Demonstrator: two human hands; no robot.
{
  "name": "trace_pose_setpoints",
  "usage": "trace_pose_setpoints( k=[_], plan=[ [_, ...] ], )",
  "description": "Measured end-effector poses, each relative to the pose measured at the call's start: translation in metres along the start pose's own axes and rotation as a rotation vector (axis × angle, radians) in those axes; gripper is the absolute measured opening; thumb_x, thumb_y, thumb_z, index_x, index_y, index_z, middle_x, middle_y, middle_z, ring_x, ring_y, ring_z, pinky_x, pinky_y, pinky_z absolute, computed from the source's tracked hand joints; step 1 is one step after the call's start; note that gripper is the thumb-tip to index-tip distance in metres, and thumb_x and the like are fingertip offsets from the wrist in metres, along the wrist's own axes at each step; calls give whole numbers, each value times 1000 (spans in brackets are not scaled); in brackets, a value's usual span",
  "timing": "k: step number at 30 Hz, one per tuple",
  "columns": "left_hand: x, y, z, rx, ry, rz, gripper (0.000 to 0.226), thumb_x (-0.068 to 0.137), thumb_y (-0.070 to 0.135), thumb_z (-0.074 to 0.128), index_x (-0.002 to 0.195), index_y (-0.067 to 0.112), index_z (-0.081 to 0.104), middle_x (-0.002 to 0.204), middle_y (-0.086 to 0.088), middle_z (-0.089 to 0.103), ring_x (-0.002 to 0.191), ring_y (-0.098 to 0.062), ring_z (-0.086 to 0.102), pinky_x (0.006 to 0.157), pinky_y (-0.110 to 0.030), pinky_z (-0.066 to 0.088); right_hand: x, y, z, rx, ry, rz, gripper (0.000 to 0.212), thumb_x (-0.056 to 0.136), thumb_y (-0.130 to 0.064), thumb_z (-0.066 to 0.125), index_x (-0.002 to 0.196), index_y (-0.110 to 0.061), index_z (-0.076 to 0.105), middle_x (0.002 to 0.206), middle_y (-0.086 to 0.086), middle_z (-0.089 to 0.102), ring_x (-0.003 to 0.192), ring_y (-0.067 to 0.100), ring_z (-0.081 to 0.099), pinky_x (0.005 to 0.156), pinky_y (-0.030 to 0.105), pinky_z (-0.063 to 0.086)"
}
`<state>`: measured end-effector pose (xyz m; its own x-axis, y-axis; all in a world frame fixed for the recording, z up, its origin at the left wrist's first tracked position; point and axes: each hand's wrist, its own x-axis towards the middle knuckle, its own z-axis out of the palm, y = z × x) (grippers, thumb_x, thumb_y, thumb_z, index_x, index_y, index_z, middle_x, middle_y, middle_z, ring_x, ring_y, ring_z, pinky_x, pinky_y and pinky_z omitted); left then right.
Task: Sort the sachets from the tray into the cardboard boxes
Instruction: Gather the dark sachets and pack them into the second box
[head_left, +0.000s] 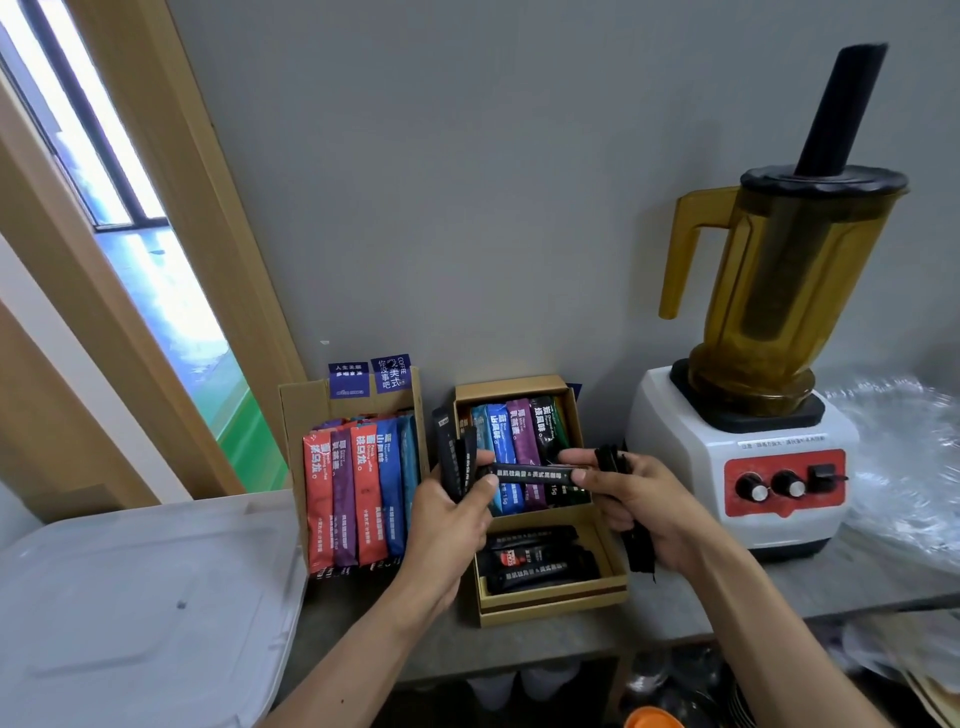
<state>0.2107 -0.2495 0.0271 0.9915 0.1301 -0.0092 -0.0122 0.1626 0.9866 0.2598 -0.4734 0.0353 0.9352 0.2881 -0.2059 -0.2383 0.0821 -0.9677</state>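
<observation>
From my screen, one black sachet (530, 475) lies level above the divided cardboard box (550, 608), its ends pinched by the left hand (452, 514) and right hand (639, 499). Each hand also grips more: a left bundle (453, 462) and a right bundle (638, 551). The second box (301, 405) stands just to the left, with a blender (769, 415) on the right.

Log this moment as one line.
left hand, right hand: pinching ends of black sachet | over: cardboard box | placed: no

The left hand (447, 514) and right hand (641, 506) are bare, forearms (363, 644) seemingly bare too.
</observation>
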Motion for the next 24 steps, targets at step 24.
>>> trace_pose_setpoints(
  k=[24],
  plan=[
    [-7, 6, 8, 177, -166, -84, 19, 88, 21, 80, 96, 15, 64, 53, 10, 52, 44, -3, 42, 43, -18, 34, 11, -3, 20, 426, 305, 5, 36, 101, -45, 60, 81, -15, 58, 72, 6, 64, 60, 16, 56, 63, 32, 48]
  ],
)
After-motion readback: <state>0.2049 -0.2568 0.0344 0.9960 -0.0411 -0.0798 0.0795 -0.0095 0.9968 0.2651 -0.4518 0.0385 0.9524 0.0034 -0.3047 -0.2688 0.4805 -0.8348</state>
